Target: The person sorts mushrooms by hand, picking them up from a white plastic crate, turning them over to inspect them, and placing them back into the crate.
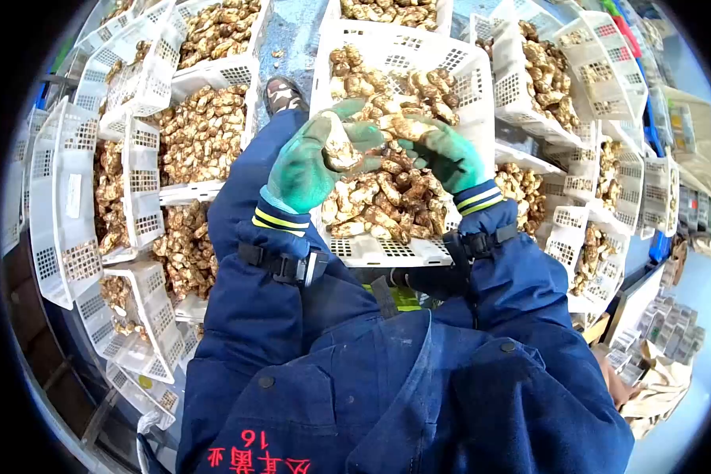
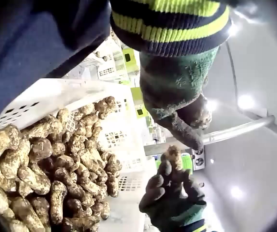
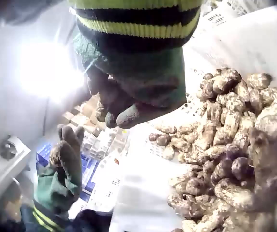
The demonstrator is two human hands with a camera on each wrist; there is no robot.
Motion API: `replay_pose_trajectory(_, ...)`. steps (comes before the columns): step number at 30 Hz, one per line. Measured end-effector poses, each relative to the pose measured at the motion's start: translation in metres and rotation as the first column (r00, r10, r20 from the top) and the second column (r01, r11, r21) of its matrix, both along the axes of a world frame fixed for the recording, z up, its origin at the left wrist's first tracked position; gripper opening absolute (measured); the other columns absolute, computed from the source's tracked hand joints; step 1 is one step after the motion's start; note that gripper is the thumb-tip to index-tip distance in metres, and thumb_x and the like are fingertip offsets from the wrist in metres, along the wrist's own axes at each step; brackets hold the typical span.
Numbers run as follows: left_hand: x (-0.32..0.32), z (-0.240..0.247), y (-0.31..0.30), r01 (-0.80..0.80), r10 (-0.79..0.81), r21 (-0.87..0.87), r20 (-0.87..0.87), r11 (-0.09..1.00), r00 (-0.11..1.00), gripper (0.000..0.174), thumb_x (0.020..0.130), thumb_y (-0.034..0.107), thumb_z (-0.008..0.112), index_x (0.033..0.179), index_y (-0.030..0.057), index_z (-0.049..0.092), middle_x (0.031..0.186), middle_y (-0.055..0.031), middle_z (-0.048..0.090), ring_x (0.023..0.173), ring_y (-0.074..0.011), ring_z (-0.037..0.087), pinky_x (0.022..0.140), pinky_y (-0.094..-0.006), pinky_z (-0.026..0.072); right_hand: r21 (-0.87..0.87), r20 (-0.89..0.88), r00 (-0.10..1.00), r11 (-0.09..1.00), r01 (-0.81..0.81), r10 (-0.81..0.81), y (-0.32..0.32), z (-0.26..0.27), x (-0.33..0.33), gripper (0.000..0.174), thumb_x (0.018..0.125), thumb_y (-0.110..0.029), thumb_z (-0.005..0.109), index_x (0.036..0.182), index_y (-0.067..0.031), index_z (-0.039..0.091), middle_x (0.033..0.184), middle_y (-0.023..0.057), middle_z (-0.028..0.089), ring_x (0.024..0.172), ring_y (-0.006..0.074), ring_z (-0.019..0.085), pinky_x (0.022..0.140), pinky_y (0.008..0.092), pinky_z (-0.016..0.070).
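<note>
Both hands, in green gloves, are raised over a white plastic crate of dirt-covered mushrooms. My left hand holds a thick pale mushroom upright against its palm, the fingers bent around it. Opposite, my right hand pinches another mushroom that points toward the left hand. In the left wrist view this second mushroom sticks up from the right hand's fingers. The right wrist view shows the left hand lower down, with its mushroom partly hidden by the fingers.
Crates full of mushrooms stand close on the left, and more are stacked on the right. Another mushroom crate sits beyond the middle one. A shoe rests on the blue floor beside it.
</note>
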State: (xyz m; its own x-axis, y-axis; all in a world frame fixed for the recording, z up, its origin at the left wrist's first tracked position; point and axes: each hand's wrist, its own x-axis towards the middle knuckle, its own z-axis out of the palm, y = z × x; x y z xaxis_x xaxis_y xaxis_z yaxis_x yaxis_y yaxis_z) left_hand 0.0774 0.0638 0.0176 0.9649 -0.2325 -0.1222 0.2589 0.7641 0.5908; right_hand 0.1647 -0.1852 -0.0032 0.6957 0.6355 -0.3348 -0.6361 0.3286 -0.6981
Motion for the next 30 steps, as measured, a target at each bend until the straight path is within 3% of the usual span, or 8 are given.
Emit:
replay_pose_trajectory(6, 0.004, 0.000, -0.009, 0.150, -0.153, -0.248, 0.009, 0.957, 0.988, 0.069, 0.096, 0.049, 0.046, 0.143, -0.0002, 0.031, 0.123, -0.0198, 0.058, 0.118, -0.0328, 0.055, 0.100, -0.0526, 0.0440, 0.066, 0.051, 0.985, 0.985, 0.161, -0.165, -0.048, 0.030, -0.005, 0.057, 0.087, -0.019, 0.057, 0.137, 0.0019, 0.041, 0.137, 0.0216, 0.048, 0.121, 0.0428, 0.051, 0.091, 0.0429, 0.0488)
replay_pose_trajectory(15, 0.005, -0.019, -0.024, 0.017, -0.037, 0.265, 0.069, 0.964, 0.997, 0.056, 0.102, 0.037, 0.038, 0.140, -0.0029, 0.034, 0.110, -0.0148, 0.062, 0.102, -0.0272, 0.061, 0.092, -0.0427, 0.0506, -0.025, 0.116, 0.954, 0.959, 0.281, -0.276, -0.152, 0.023, -0.024, 0.039, 0.094, -0.027, 0.054, 0.120, 0.0030, 0.057, 0.128, 0.0253, 0.055, 0.103, 0.0365, 0.062, 0.087, 0.0456, 0.0528)
replay_pose_trajectory(17, 0.004, -0.018, -0.022, 0.016, -0.004, 0.210, -0.059, 0.978, 0.998, 0.056, 0.102, 0.037, 0.040, 0.140, -0.0041, 0.035, 0.110, -0.0148, 0.062, 0.103, -0.0277, 0.061, 0.094, -0.0431, 0.0497, -0.274, 0.718, 0.677, 0.831, 0.484, -0.158, -0.185, 0.016, -0.015, 0.027, 0.090, -0.013, 0.057, 0.113, 0.0018, 0.062, 0.114, 0.0149, 0.064, 0.097, 0.0244, 0.065, 0.082, 0.0371, 0.0539)
replay_pose_trajectory(19, 0.002, -0.011, -0.023, -0.126, 0.143, 0.152, -0.112, 0.980, 0.983, 0.054, 0.101, 0.036, 0.043, 0.136, -0.0048, 0.041, 0.105, -0.0133, 0.061, 0.103, -0.0278, 0.059, 0.098, -0.0443, 0.0477, -0.498, 0.702, 0.644, 0.438, 0.749, -0.303, -0.199, 0.016, -0.008, 0.036, 0.086, -0.015, 0.061, 0.118, 0.0010, 0.058, 0.114, 0.0155, 0.064, 0.101, 0.0281, 0.063, 0.086, 0.0388, 0.0511)
replay_pose_trajectory(21, 0.000, -0.005, -0.020, -0.196, 0.224, 0.235, -0.099, 0.952, 0.970, 0.052, 0.100, 0.034, 0.047, 0.134, -0.0049, 0.044, 0.102, -0.0106, 0.058, 0.102, -0.0257, 0.058, 0.098, -0.0440, 0.0477, -0.543, 0.661, 0.615, -0.292, 0.787, 0.430, -0.207, 0.019, -0.004, 0.047, 0.082, -0.018, 0.064, 0.125, -0.0020, 0.055, 0.116, 0.0178, 0.062, 0.107, 0.0328, 0.060, 0.093, 0.0400, 0.0474)
replay_pose_trajectory(25, -0.007, -0.027, 0.003, -0.419, 0.094, 0.825, 0.416, 0.379, 0.904, 0.047, 0.097, 0.026, 0.052, 0.131, -0.0062, 0.047, 0.094, -0.0063, 0.054, 0.097, -0.0222, 0.057, 0.099, -0.0441, 0.0472, -0.620, 0.727, 0.506, 0.126, 0.775, 0.463, -0.141, 0.027, -0.017, 0.044, 0.083, -0.018, 0.062, 0.126, -0.0102, 0.057, 0.110, 0.0195, 0.064, 0.101, 0.0337, 0.061, 0.090, 0.0420, 0.0469)
replay_pose_trajectory(27, -0.008, -0.042, 0.007, -0.321, 0.250, 0.685, 0.205, 0.654, 0.946, 0.044, 0.095, 0.020, 0.055, 0.129, -0.0070, 0.048, 0.087, -0.0038, 0.054, 0.092, -0.0216, 0.058, 0.098, -0.0445, 0.0477, -0.798, 0.590, 0.521, 0.348, 0.492, 0.616, -0.098, 0.000, -0.029, 0.039, 0.086, -0.022, 0.059, 0.124, -0.0113, 0.059, 0.103, 0.0196, 0.066, 0.094, 0.0356, 0.063, 0.086, 0.0434, 0.0485)
replay_pose_trajectory(30, -0.008, -0.038, 0.011, -0.287, 0.329, 0.310, -0.092, 0.906, 0.940, 0.049, 0.089, 0.018, 0.062, 0.129, -0.0071, 0.048, 0.081, -0.0035, 0.055, 0.087, -0.0229, 0.059, 0.096, -0.0448, 0.0484, -0.967, 0.253, 0.396, 0.243, 0.076, 0.883, -0.018, -0.008, -0.049, 0.042, 0.089, -0.033, 0.055, 0.124, -0.0102, 0.056, 0.101, 0.0192, 0.067, 0.093, 0.0375, 0.064, 0.083, 0.0451, 0.0498)
